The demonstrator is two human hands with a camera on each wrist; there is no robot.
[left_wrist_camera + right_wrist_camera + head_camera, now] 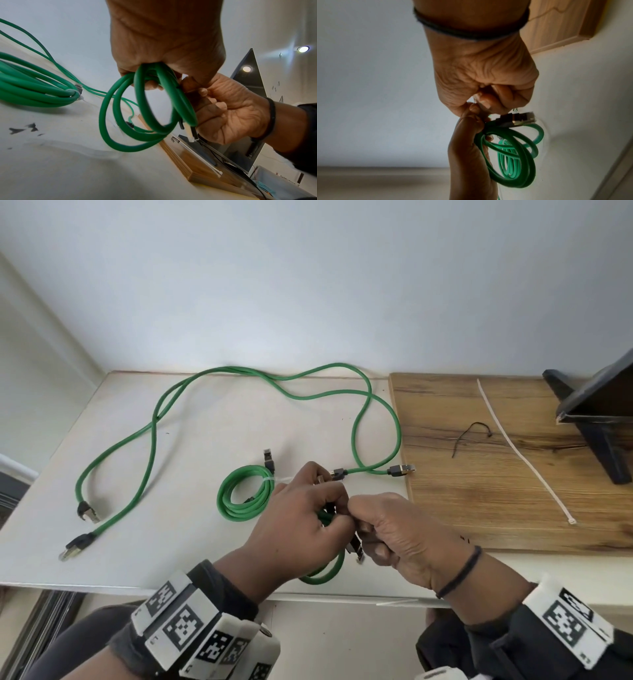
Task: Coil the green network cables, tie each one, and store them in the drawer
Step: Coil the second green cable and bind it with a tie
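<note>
The left hand (298,522) is raised a little above the front edge of the white surface (191,542), back of the hand up, with its fingers curled tight around a bundle of loops of a green round network cable (137,115). The loops hang down below the fist. The right hand (400,539) meets it from the right side, knuckles up. Its grip is closed in a pinch at the top of the same coil, beside the black and metal plug (517,119) of this cable, which sticks out under the fingers. Something thin and pale lies between the fingertips, but I cannot tell what it is. A black band (460,571) goes around the right wrist.

Just behind the hands, a second green coiled cable (245,494) lies flat on the surface, with a white tie around one side. Farther back, a long green loose cable (154,419) runs in wide curves across the surface, and its plugs lie near the left front corner. To the right is a brown wooden board (513,491). On it are a long white plastic zip tie (524,450), a short black string (469,436) and a dark stand (596,412). One plug end of a green cable rests at the edge of the board.
</note>
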